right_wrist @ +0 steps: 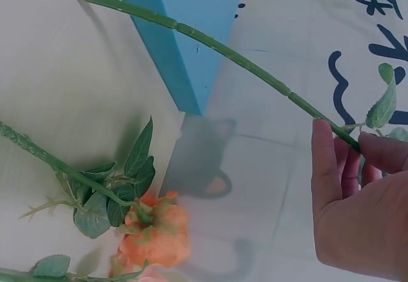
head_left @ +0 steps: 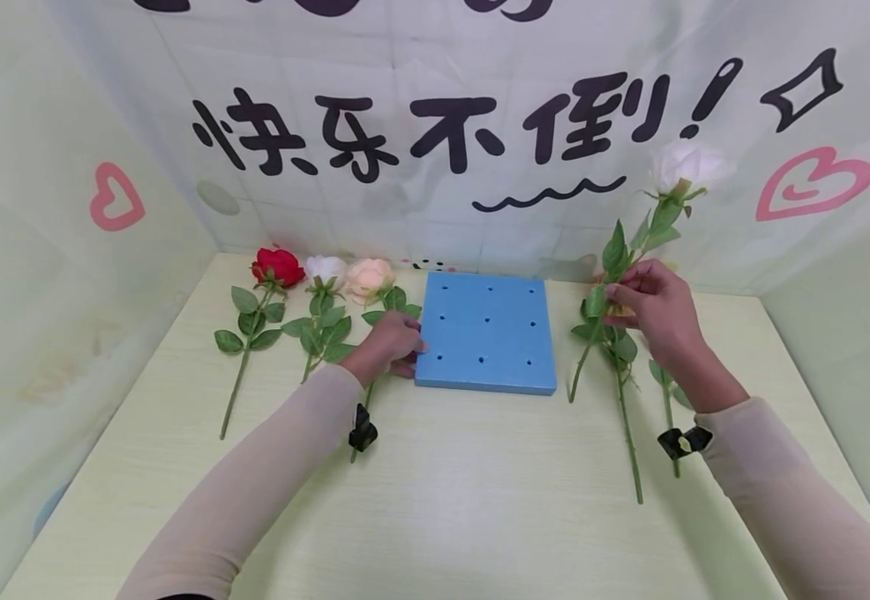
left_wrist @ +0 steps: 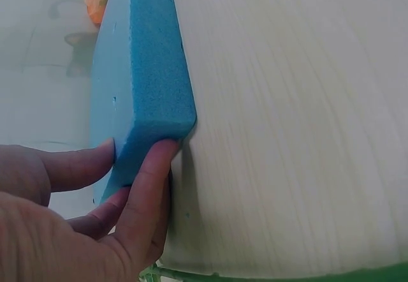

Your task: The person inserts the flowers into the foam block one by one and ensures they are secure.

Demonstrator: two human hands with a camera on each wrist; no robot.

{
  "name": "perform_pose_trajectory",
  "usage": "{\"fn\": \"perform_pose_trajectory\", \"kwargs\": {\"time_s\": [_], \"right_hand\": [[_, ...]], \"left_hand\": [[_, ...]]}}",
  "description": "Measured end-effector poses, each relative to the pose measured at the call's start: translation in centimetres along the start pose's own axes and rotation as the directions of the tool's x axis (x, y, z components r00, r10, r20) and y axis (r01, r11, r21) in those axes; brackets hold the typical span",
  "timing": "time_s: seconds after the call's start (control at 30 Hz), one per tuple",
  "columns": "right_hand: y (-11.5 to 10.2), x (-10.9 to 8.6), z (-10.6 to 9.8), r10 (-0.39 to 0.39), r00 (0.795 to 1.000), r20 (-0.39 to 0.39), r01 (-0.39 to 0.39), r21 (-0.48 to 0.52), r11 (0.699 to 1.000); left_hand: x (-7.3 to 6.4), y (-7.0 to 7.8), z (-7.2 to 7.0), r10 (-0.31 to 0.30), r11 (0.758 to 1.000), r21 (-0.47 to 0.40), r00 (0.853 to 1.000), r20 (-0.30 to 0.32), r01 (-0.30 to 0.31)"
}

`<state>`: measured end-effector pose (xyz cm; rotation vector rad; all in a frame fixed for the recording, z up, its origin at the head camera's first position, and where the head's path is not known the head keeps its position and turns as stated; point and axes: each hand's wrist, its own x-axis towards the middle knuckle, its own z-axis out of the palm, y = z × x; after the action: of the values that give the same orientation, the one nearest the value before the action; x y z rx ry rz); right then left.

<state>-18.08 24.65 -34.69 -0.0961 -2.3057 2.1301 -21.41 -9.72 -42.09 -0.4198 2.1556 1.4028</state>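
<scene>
A square blue foam board [head_left: 461, 337] with several small holes lies on the table. At its left edge, my left hand [head_left: 390, 342] grips it. In the left wrist view the thumb [left_wrist: 80, 167] presses the top face and the fingers bear on the side. My right hand [head_left: 663, 312] pinches a white rose [head_left: 686, 167] by its leafy stem, right of the board. The bloom points up and away, the stem slanting down to the left. In the right wrist view the bare lower stem [right_wrist: 229, 53] reaches across in front of the board.
Left of the board lie a red rose [head_left: 279, 267], another white rose [head_left: 326, 271] and a peach rose [head_left: 370, 279]. Under my right hand lies an orange rose [right_wrist: 156, 237], with another stem [head_left: 669, 417] beside it. A printed cloth backdrop [head_left: 405, 67] stands behind the table.
</scene>
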Motion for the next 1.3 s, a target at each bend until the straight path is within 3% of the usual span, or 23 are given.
{"fn": "perform_pose_trajectory", "kwargs": {"time_s": [0.13, 0.5, 0.83, 1.3], "right_hand": [[-0.3, 0.2, 0.2, -0.036, 0.999, -0.026, 0.035, -0.030, 0.999], [-1.2, 0.8, 0.4, -0.119, 0.990, -0.069, 0.123, 0.048, 0.991], [-1.9, 2.0, 0.6, -0.158, 0.981, -0.111, 0.170, 0.110, 0.979], [-3.3, 4.5, 1.7, -0.192, 0.968, -0.161, 0.210, 0.106, 0.972]], "left_hand": [[0.0, 0.0, 0.1, -0.007, 1.000, -0.008, 1.000, -0.001, 0.007], [-0.2, -0.1, 0.0, -0.011, 1.000, 0.010, 1.000, -0.006, 0.011], [-0.2, 0.2, -0.1, -0.029, 1.000, 0.005, 1.000, -0.005, 0.029], [0.1, 0.2, 0.0, -0.020, 1.000, 0.005, 1.000, -0.003, 0.020]]}}
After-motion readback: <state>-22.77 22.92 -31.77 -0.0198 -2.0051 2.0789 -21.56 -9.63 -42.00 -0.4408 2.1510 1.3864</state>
